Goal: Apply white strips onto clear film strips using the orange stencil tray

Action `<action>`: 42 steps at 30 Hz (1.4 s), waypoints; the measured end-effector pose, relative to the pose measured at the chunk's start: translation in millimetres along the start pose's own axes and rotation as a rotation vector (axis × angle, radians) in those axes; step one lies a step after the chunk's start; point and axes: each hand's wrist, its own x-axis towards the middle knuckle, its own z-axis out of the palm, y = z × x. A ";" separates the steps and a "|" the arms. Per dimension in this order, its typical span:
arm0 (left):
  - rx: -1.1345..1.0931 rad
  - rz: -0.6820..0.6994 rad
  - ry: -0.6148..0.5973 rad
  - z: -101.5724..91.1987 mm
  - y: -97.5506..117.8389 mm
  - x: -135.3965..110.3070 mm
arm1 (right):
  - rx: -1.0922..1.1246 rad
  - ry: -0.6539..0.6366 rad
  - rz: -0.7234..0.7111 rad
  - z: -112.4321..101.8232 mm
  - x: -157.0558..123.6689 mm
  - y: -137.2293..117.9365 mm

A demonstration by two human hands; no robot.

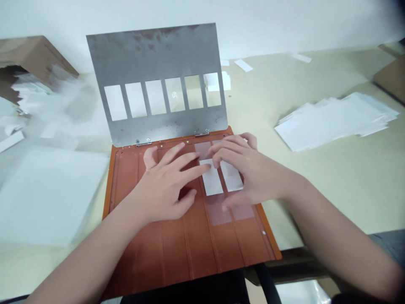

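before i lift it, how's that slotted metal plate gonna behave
The slotted metal plate looks thin but stiff: it stands raised without sagging, so it probably won't flop. Its hinges tie it to the orange board, so it should swing rather than lift free.

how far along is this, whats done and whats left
Done, it seems: two white strips lie side by side on the orange hinged board. In hand: the left hand and right hand are spread on those strips. Apparently left: the pale translucent patches beyond them look uncovered, a pile of white sheets lies at right, and the slotted metal plate stands raised.
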 end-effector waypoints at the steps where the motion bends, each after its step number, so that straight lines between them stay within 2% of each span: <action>1: 0.004 0.004 -0.005 -0.8 0.1 0.2 | -0.012 -0.013 0.015 1.1 -1.0 -2.0; 8: 0.019 0.016 -0.017 -4.9 1.2 2.1 | -0.080 -0.043 0.022 11.8 -4.5 -8.4; 21: -0.030 0.005 -0.049 -4.6 3.9 4.1 | -0.075 0.027 -0.059 3.7 -0.6 -6.6; 30: -0.019 -0.042 -0.005 2.8 8.4 7.2 | -0.075 0.099 -0.047 5.6 0.3 -6.4; 37: -0.018 -0.043 0.025 4.1 8.7 7.2 | -0.004 0.092 -0.026 2.9 -0.6 -6.4; 42: -0.023 -0.037 0.031 4.4 7.9 8.1 | -0.089 0.117 -0.019 6.3 1.5 -5.0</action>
